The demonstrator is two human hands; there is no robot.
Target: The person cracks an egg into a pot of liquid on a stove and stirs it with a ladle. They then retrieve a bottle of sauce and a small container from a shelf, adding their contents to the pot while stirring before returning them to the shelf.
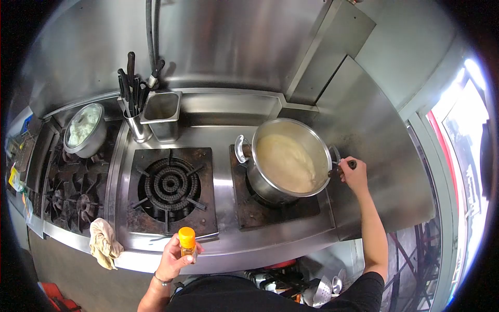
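Observation:
A small jar (187, 243) with an orange-yellow cap stands upright in my left hand (173, 258), near the stove's front edge. On the right burner sits a large steel pot (265, 179) with pale, creamy liquid (287, 161) inside. My right hand (354, 174) is closed round a dark handle (352, 164) at the pot's right rim. The lower part of that utensil is hidden, and its tip cannot be made out in the liquid. The pot's left handle (240, 149) sticks out over the burner.
An unused burner (169, 182) lies left of the pot. Behind it stand a square steel container (161, 112) and a holder with several knives (138, 128). Further left are a tub with white contents (84, 125) and more burners (86, 204). A cloth (105, 244) hangs over the front edge.

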